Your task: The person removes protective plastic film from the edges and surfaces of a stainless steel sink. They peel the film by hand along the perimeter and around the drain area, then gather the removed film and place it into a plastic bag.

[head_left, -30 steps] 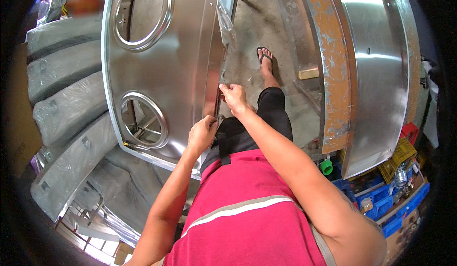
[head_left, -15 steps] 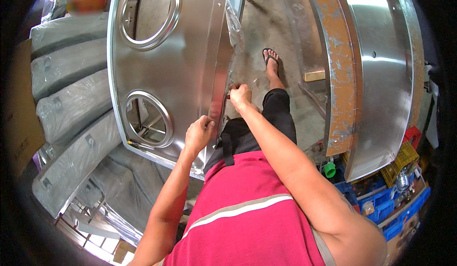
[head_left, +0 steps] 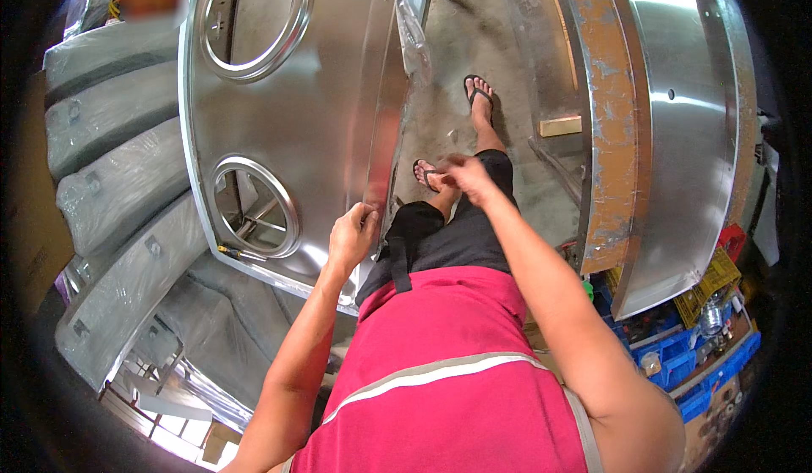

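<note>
Left hand (head_left: 353,234), fingers curled, is at the edge of a smooth, shiny metal panel (head_left: 338,126), grip unclear. Blurred right hand (head_left: 470,178) is off it, hold unclear. Leftward: a round metal ring (head_left: 292,219), then curved grey slabs (head_left: 127,168) in wrinkled plastic.

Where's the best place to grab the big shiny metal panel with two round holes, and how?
Probably the long right edge of the steel panel, coming from the right, with fingers curled over it. That long side borders the concrete floor, leaving room beside it, and the left hand is close to it. Avoid the part farther up, where loose plastic film hangs.
</note>
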The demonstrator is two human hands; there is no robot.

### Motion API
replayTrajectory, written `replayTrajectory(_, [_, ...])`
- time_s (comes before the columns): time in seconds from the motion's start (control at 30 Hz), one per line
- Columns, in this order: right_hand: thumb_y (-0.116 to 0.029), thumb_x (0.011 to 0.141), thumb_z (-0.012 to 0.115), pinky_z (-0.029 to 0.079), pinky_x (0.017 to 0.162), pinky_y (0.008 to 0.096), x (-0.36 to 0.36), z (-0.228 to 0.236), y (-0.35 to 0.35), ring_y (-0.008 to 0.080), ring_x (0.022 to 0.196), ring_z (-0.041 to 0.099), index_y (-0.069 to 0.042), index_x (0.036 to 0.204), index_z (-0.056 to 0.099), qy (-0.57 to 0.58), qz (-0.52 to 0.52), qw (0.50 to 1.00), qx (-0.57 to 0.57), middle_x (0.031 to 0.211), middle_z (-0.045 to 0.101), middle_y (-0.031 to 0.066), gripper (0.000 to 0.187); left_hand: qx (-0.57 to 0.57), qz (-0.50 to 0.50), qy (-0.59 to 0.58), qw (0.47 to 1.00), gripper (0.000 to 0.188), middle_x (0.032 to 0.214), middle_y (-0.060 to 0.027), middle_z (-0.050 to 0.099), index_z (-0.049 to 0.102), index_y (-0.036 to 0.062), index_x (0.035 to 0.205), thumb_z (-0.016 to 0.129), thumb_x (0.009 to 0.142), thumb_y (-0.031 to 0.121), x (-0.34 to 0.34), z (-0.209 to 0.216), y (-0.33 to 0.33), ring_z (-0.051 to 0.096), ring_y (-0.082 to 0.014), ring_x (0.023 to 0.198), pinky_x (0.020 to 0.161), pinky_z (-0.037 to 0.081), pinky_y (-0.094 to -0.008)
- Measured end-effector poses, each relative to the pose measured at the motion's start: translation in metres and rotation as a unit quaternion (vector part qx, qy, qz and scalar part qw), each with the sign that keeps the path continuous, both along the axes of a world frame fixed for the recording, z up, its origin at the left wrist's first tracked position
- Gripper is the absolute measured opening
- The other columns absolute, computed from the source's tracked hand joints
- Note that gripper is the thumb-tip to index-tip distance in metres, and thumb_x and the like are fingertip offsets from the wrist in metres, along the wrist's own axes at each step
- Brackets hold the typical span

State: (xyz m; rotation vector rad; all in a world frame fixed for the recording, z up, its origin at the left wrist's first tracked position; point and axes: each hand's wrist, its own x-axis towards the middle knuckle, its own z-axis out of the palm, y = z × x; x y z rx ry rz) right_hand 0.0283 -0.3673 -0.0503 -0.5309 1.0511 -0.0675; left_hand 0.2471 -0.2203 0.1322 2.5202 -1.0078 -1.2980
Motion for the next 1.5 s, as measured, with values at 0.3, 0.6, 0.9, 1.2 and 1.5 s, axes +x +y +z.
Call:
replayTrajectory(0.3, [-0.027, 0.092, 0.072, 0.054, 0.073, 0.0382, 0.112, 0.048, 0.044, 0.0254, 0.081, 0.072, 0.0, 0.103, 0.075, 0.149, -0.045, 0.982, -0.104, 0.086, 0.075, 0.0145, 0.03, 0.012, 0.023, -0.003, 1.0, 0.025, 0.098, -0.0215, 0.073, 0.069, 0.0048, 0.108, 0.064, 0.098, 0.027, 0.006, 0.006, -0.011, 0.071, -0.0403, 0.096, 0.083, 0.054, -0.0468])
replayTrajectory(0.6, [-0.011, 0.084, 0.059, 0.054, 0.085, 0.0476, 0.15, 0.017, 0.052, 0.0407, 0.095, 0.072, 0.009, 0.098, 0.07, 0.357, 0.016, 0.931, -0.069, 0.1, 0.071, 0.0328, 0.026, -0.014, 0.021, -0.012, 1.0, 0.023, 0.091, -0.0225, 0.072, 0.068, 0.0006, 0.106, 0.065, 0.099, 0.022, -0.001, 0.008, 0.003, 0.073, -0.0356, 0.087, 0.077, 0.055, -0.0415])
replayTrajectory(0.9, [-0.004, 0.099, 0.044, 0.062, 0.063, 0.0432, 0.108, 0.001, 0.057, 0.0262, 0.069, 0.067, -0.004, 0.09, 0.059, 0.005, -0.308, 0.933, 0.185, 0.086, 0.063, 0.0105, 0.017, 0.004, 0.055, -0.015, 0.998, 0.024, 0.095, -0.0219, 0.073, 0.068, 0.0032, 0.106, 0.063, 0.1, 0.026, 0.02, 0.015, 0.021, 0.072, -0.0389, 0.092, 0.081, 0.055, -0.0454])
replayTrajectory(1.2, [-0.008, 0.099, 0.046, 0.062, 0.071, 0.0453, 0.113, -0.044, 0.057, 0.0289, 0.076, 0.072, -0.001, 0.096, 0.062, -0.016, -0.175, 0.974, 0.143, 0.092, 0.072, 0.0137, 0.018, -0.018, 0.046, -0.021, 0.999, 0.023, 0.089, -0.0206, 0.072, 0.068, 0.0008, 0.107, 0.064, 0.1, 0.023, 0.022, 0.008, 0.03, 0.073, -0.0325, 0.084, 0.077, 0.055, -0.0403])
replayTrajectory(1.5, [-0.005, 0.097, 0.046, 0.061, 0.069, 0.0436, 0.121, -0.063, 0.054, 0.0281, 0.074, 0.07, -0.002, 0.104, 0.062, 0.011, -0.187, 0.966, 0.179, 0.09, 0.07, 0.0119, 0.018, 0.007, 0.052, -0.025, 0.998, 0.024, 0.089, -0.0201, 0.072, 0.068, 0.0015, 0.108, 0.064, 0.1, 0.023, 0.013, 0.017, 0.036, 0.073, -0.0311, 0.083, 0.077, 0.055, -0.0393])
